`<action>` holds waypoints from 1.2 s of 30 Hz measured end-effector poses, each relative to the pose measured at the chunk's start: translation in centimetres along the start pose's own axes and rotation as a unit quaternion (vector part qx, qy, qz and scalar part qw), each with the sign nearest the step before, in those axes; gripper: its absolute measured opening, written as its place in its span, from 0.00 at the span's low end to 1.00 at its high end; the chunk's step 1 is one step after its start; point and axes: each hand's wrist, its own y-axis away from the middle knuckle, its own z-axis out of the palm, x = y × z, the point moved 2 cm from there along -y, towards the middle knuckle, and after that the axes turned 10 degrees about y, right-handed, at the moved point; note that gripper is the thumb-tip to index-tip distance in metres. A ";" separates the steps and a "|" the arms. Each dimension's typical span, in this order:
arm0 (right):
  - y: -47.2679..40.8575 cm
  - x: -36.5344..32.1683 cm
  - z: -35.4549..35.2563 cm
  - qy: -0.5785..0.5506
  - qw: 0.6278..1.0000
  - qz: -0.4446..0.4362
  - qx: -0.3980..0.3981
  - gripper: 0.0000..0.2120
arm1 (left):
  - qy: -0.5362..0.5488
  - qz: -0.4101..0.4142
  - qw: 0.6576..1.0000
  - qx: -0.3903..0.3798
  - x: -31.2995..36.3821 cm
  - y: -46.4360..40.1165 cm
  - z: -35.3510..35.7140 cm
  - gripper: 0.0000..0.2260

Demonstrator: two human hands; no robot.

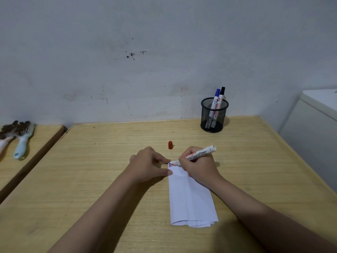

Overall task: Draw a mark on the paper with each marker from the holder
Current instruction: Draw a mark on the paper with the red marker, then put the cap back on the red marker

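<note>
Right hand (198, 167) clamping red marker (197, 155) lettered perhaps "boardmarker", tip on paper (189, 201), left hand (147, 164) fingers loosely curled

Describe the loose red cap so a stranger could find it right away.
Start at the black mesh holder near the back of the wooden table, then come forward toward the two hands. The red cap stands upright alone on bare wood just beyond the folded white paper. It is the only small red piece; the holder's markers have blue and black caps.

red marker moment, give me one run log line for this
right hand: drawing with red marker on paper | left hand: pinning paper | red cap: on table | holder: blue, black markers
</note>
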 end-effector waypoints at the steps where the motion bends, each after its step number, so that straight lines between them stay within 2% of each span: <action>1: 0.0 0.0 -0.1 -0.007 1.000 -0.001 0.011 0.05 | -0.004 0.004 1.000 -0.002 0.0 0.0 0.0 0.16; 6: 0.0 -0.2 -0.6 -0.115 0.991 0.016 0.065 0.04 | -0.026 0.009 0.999 -0.024 0.2 -0.3 0.0 0.12; 9: -0.2 -0.3 -0.8 -0.156 0.985 0.039 0.064 0.05 | 0.072 -0.014 0.996 -0.046 0.6 -1.0 0.2 0.17; 12: -0.5 -0.3 -0.9 -0.212 0.972 0.079 0.065 0.06 | 0.166 0.002 0.986 0.001 1.3 -2.4 0.6 0.17; 14: -0.8 -0.4 -1.0 -0.247 0.961 0.105 0.063 0.06 | 0.142 0.026 0.988 0.049 1.6 -3.5 0.9 0.17; 17: -1.1 -0.7 -1.2 -0.284 0.947 0.138 0.055 0.02 | 0.069 0.043 0.995 0.061 1.9 -5.1 1.4 0.12; 19: -1.2 -0.9 -1.4 -0.299 0.942 0.144 0.055 0.02 | 0.098 0.033 0.991 0.080 2.1 -5.6 1.4 0.07; 22: -1.3 -1.3 -2.3 -0.301 0.942 0.127 0.076 0.03 | 0.224 0.011 0.969 0.105 2.5 -5.7 0.8 0.04; 26: -1.3 -1.9 -3.4 -0.298 0.944 0.088 0.107 0.05 | 0.363 0.015 0.929 0.074 3.5 -4.7 0.2 0.04; 32: -0.1 -2.9 -4.0 -0.270 0.955 0.056 0.106 0.06 | 0.460 0.024 0.888 0.005 5.3 -3.0 0.1 0.06; 36: 1.0 -4.2 -4.7 -0.272 0.960 0.019 0.069 0.05 | 0.502 0.026 0.864 -0.032 6.4 -1.6 0.0 0.06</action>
